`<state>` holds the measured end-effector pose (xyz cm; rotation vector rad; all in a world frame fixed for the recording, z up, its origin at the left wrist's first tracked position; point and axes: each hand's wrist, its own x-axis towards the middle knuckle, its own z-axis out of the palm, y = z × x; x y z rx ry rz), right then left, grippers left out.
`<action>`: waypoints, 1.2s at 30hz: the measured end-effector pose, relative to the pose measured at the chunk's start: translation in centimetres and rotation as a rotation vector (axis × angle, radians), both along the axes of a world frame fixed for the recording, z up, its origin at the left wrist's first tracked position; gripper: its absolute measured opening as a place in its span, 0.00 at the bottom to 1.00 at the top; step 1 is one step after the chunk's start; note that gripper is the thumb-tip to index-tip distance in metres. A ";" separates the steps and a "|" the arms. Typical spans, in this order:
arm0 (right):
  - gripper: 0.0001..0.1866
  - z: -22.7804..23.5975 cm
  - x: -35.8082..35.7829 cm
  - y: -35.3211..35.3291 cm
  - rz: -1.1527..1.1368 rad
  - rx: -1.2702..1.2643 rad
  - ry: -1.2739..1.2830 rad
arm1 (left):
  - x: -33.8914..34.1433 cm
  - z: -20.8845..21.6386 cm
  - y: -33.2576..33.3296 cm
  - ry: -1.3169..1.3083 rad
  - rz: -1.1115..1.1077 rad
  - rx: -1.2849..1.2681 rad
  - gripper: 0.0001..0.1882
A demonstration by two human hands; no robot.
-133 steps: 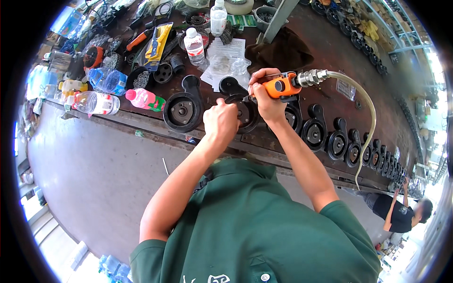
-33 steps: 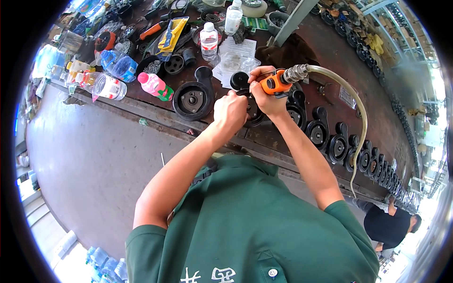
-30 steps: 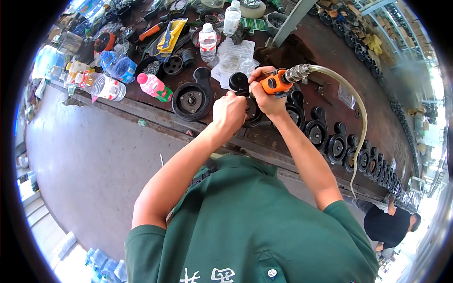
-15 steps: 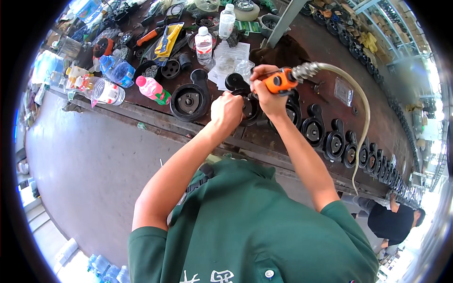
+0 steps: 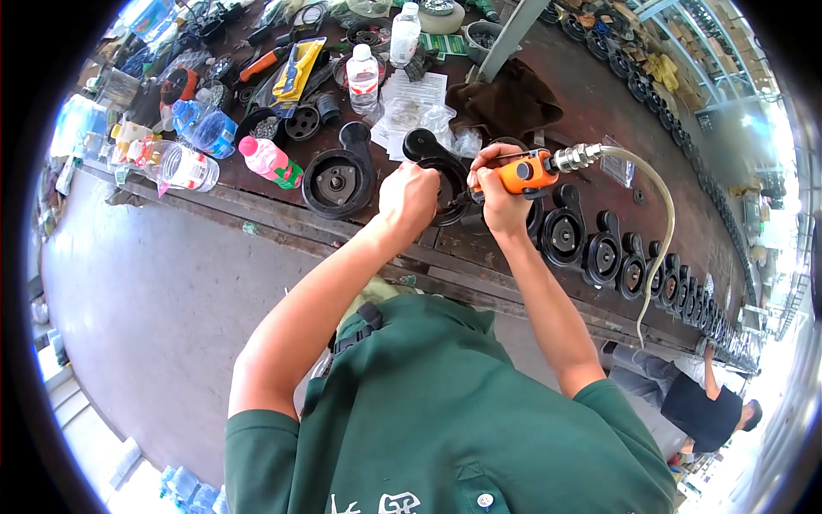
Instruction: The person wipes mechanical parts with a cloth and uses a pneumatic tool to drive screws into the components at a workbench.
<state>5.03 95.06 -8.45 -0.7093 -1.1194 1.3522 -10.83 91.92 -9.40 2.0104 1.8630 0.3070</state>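
My right hand (image 5: pixel 505 204) is wrapped round an orange air tool (image 5: pixel 524 175), whose metal coupling and pale hose run off to the right. The tool's working end points left, toward a black round housing with an arm (image 5: pixel 449 182) lying near the table's edge. Over the left side of that housing, my left hand (image 5: pixel 408 197) is closed with its fingers curled; what lies between them is hidden. A similar black housing (image 5: pixel 336 183), with a metal plate in its centre, rests just left of my left hand.
More black housings (image 5: pixel 562 234) line the table's edge to the right. Bottles, including a pink one (image 5: pixel 270 161), stand or lie to the left. Papers (image 5: pixel 409 107) and a brown cloth (image 5: pixel 507 98) lie beyond my hands, near a metal post (image 5: pixel 512 38). Far right, another person (image 5: pixel 704 411) bends.
My right hand and the air tool have shifted slightly right, away from my left hand. More of the brown cloth now shows. The whole view has moved a little.
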 end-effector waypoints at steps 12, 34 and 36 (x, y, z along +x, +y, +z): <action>0.12 -0.1 0.1 0.1 -0.006 0.003 0.011 | 0.2 0.2 0.3 0.019 0.006 -0.026 0.15; 0.11 -0.9 -0.9 -1.4 0.101 0.117 -0.241 | -0.4 -0.1 -0.3 -0.084 0.040 0.118 0.03; 0.11 -0.8 -0.7 -1.4 0.112 0.129 -0.234 | -0.4 -0.4 -0.5 -0.114 0.047 0.144 0.03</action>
